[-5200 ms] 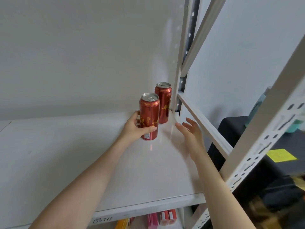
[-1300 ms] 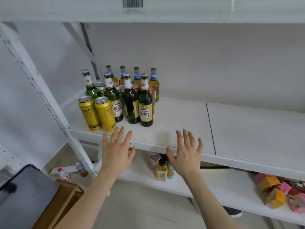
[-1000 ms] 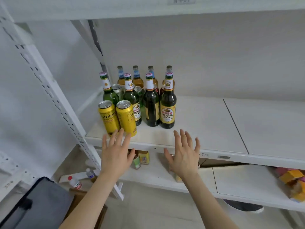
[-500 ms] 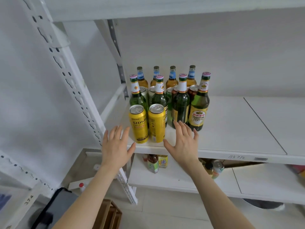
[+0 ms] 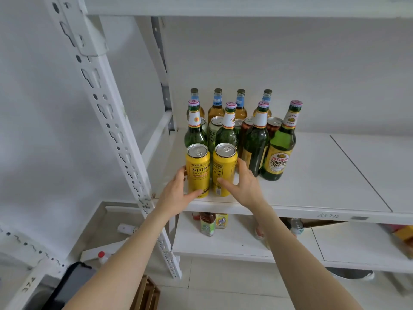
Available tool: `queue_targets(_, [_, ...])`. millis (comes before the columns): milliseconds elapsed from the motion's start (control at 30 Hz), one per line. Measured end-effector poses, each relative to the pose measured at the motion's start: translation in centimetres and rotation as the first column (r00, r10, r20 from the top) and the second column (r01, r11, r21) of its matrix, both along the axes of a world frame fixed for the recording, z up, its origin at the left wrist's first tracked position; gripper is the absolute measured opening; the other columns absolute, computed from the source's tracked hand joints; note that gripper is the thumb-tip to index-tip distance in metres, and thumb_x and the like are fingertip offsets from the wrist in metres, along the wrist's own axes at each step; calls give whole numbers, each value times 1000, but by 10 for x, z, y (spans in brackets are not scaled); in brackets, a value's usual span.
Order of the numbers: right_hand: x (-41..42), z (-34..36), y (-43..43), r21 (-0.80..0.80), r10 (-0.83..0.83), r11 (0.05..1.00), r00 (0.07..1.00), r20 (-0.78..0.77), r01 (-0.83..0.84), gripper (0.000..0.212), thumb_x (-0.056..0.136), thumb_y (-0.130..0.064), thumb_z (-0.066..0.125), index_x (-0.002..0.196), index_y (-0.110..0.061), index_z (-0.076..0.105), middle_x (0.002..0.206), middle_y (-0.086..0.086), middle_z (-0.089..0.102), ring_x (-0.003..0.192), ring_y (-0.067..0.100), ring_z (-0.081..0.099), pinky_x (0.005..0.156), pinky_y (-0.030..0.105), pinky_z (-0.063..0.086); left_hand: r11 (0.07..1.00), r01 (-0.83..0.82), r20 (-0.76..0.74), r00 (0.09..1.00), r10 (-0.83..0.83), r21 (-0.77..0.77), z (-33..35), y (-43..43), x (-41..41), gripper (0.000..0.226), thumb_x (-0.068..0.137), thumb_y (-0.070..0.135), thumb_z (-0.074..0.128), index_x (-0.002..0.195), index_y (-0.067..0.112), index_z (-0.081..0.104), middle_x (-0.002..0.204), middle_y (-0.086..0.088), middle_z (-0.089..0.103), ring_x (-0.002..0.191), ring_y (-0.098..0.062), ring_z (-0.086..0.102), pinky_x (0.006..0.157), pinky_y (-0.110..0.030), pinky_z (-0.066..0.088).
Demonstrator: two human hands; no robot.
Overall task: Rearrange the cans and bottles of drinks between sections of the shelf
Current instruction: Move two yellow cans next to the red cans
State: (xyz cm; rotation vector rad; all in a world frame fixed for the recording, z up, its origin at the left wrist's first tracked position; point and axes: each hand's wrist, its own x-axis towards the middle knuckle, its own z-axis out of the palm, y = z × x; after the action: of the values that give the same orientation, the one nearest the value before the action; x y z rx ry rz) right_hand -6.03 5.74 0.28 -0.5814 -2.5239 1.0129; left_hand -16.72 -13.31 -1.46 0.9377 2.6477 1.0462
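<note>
Two yellow cans stand side by side at the front left corner of the white shelf (image 5: pixel 312 180), touching or nearly touching each other. The left hand (image 5: pixel 176 193) cups the left yellow can (image 5: pixel 198 171) from its outer side, thumb across the lower front and fingers curled round the back, so it is closed on that can. The right hand (image 5: pixel 244 184) wraps the right yellow can (image 5: pixel 224 168) in the same way, thumb on the front near the base and fingers behind its right side. Both cans stand upright with their bases on the shelf. Just behind them stands a row of four green glass bottles; the rightmost, a bottle with a yellow label (image 5: pixel 280 151), is close beside the right hand's fingers, though contact cannot be told. Between and behind the green bottles several more can tops (image 5: pixel 216 121) show, and at the back, near the wall, a row of four amber bottles with blue neck labels (image 5: pixel 217 106) stands. The right half of this shelf board is bare. On the lower shelf (image 5: pixel 223 247), small drink cartons (image 5: pixel 209 222) and another can (image 5: pixel 297 225) show beneath the forearms. A perforated white upright (image 5: pixel 111 121) runs down the left of the frame.
</note>
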Motion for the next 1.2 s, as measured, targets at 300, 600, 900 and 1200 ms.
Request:
queue_targets(300, [-18, 0, 5, -329, 8, 944, 996, -85, -36, 57, 77, -35, 82, 123, -27, 49, 107, -16, 61, 101, 8, 57, 83, 19, 44, 982, -56, 353, 936, -11, 178, -4, 19, -23, 81, 73, 33, 86, 139, 26, 39, 138, -2, 57, 125, -24, 54, 104, -44, 47])
queue_targets(600, [-20, -4, 14, -400, -4, 915, 992, -126, -47, 62, 70, -34, 87, 123, -31, 55, 111, -14, 67, 106, 12, 61, 91, 31, 51, 964, -76, 421, 906, -40, 254, -6, 20, -27, 90, 53, 43, 93, 127, 40, 42, 134, 1, 59, 123, -22, 57, 103, -50, 49])
queue_targets(900, [-3, -3, 9, -587, -69, 809, 985, -159, -38, 51, 75, -27, 85, 120, -24, 61, 110, -5, 71, 106, 11, 65, 80, 25, 54, 947, -91, 477, 876, -72, 309, -7, 16, -6, 85, 63, 31, 92, 132, 35, 44, 128, 8, 60, 117, -17, 58, 100, -45, 51])
queue_targets(1200, [39, 17, 3, -707, -85, 704, 981, -172, -62, 28, 88, -23, 71, 113, -26, 60, 109, -1, 71, 100, 17, 69, 76, 31, 57, 896, -120, 603, 776, -184, 428, 7, 1, 34, 86, 49, 52, 85, 127, 35, 52, 120, 6, 68, 111, -17, 66, 89, -40, 57])
